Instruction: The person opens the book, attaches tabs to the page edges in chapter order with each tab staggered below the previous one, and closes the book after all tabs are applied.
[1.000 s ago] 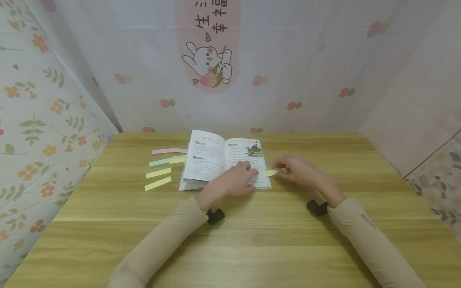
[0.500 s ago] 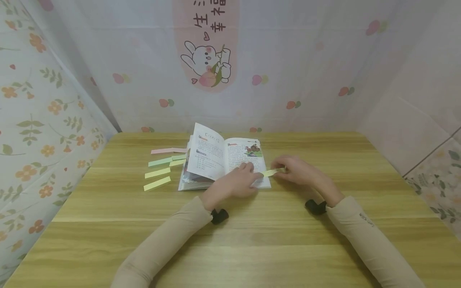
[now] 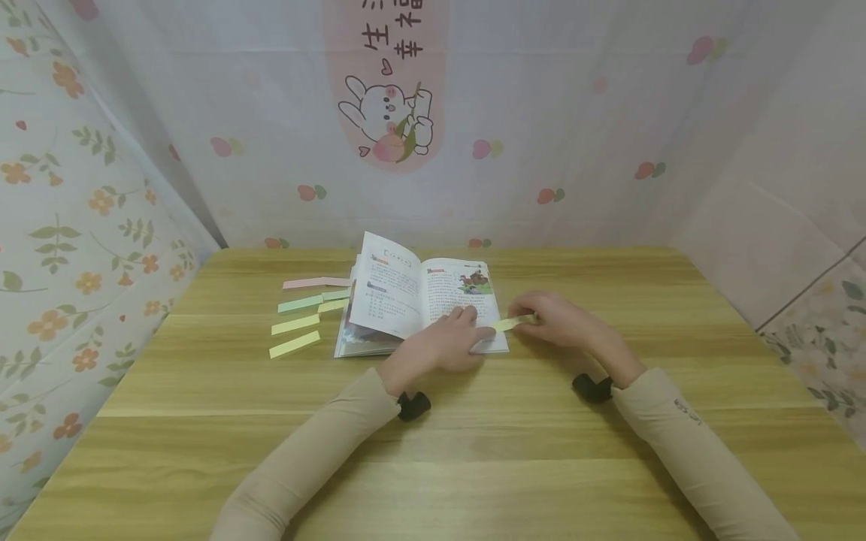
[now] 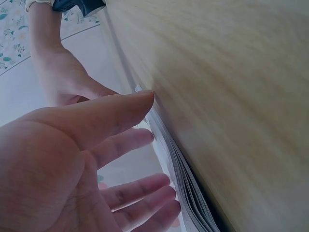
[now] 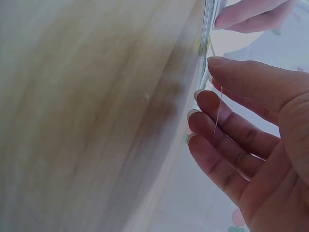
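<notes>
An open book [image 3: 455, 289] with printed pages lies on the table, its left page [image 3: 386, 282] lifted and tilted. My left hand [image 3: 448, 342] rests on the lower right page, fingers fairly straight, the index fingertip at the strip's inner end. In the left wrist view the left hand [image 4: 96, 159] has its fingertips at the book's page edges [image 4: 181, 169]. Beside the book's right edge, my right hand [image 3: 558, 319] pinches a yellow sticky tab [image 3: 507, 324] that reaches onto the page. The right wrist view shows the right hand [image 5: 260, 125] with the tab [image 5: 218, 111] nearly edge-on.
Pink tabs [image 3: 302, 283], green tabs [image 3: 301, 303] and a yellow tab [image 3: 331, 306] stick out from the book's left side. Two more yellow strips, one upper [image 3: 295, 324] and one lower [image 3: 294, 345], lie left of it on the wooden table [image 3: 473, 466]. A patterned curtain [image 3: 541, 113] hangs behind.
The left page has risen and tilted up. My left hand has shifted slightly right, its index finger now at the yellow tab's end. The right hand holds the tab almost unmoved.
</notes>
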Motion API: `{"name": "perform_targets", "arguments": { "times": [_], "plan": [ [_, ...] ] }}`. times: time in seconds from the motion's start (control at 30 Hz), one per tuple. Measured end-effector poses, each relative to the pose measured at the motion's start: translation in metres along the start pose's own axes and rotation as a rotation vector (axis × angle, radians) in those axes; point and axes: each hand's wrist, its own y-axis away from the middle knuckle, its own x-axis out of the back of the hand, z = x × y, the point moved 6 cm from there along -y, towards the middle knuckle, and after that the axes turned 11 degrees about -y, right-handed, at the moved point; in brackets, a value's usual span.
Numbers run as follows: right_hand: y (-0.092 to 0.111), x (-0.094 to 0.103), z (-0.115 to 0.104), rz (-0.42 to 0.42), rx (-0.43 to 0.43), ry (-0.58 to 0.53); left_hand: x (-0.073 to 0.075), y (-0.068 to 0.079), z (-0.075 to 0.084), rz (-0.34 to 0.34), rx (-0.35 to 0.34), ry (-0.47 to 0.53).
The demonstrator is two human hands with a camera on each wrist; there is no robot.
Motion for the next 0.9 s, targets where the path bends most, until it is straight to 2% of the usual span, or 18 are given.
{"name": "perform_targets", "arguments": {
  "times": [0.33, 0.57, 0.8, 0.9],
  "plan": [
    [-0.002, 0.002, -0.002, -0.004, 0.005, -0.003, 0.001, 0.002, -0.001, -0.013, 0.016, -0.016],
    [-0.002, 0.009, -0.003, 0.024, -0.06, -0.006, 0.002, 0.001, 0.0, -0.02, 0.018, -0.016],
    [-0.013, 0.0, -0.015, -0.003, 0.013, 0.029, 0.001, 0.001, 0.001, -0.025, 0.019, -0.021],
    [-0.019, -0.004, -0.017, -0.012, 0.015, 0.039, 0.002, 0.001, 0.002, -0.021, 0.016, -0.033]
  ]
}}
